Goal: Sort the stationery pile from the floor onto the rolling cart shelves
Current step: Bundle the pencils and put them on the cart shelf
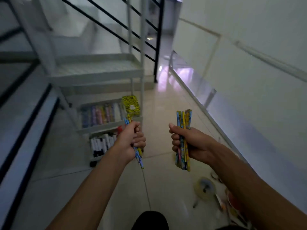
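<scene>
1. Pale glossy floor tiles [159, 113] run down a narrow passage, with a white wall [249, 47] along the right side and a black-railed staircase [116, 22] behind on the left.
2. One white rolling cart [99, 72] stands on the floor at the left; three shelves show, stacked one under another.
3. Its top shelf [93, 68] is a bare mesh tray.
4. On the middle shelf, a row of coloured markers [101, 115] lies side by side, and one yellow patterned case [131, 105] sits at that shelf's right end. The blur hides their exact number.
5. On the bottom shelf lies a row of white and black markers [101, 144], also too blurred to count, with something red [120, 129] at the shelf's far right edge.
6. Two hands are held above the floor, in front of the cart.
7. Fingers of the left hand [132, 140] are curled tight round a small bundle of pencils [138, 156], about three, blue and yellow, just beside the cart's right front edge.
8. Likewise, the right hand [187, 143] is wrapped round a thicker pencil bundle [183, 120], roughly six, held upright over open floor.
9. Down at the lower right floor lie the remaining stationery pile [230, 203] and one roll of clear tape [204, 188].
</scene>
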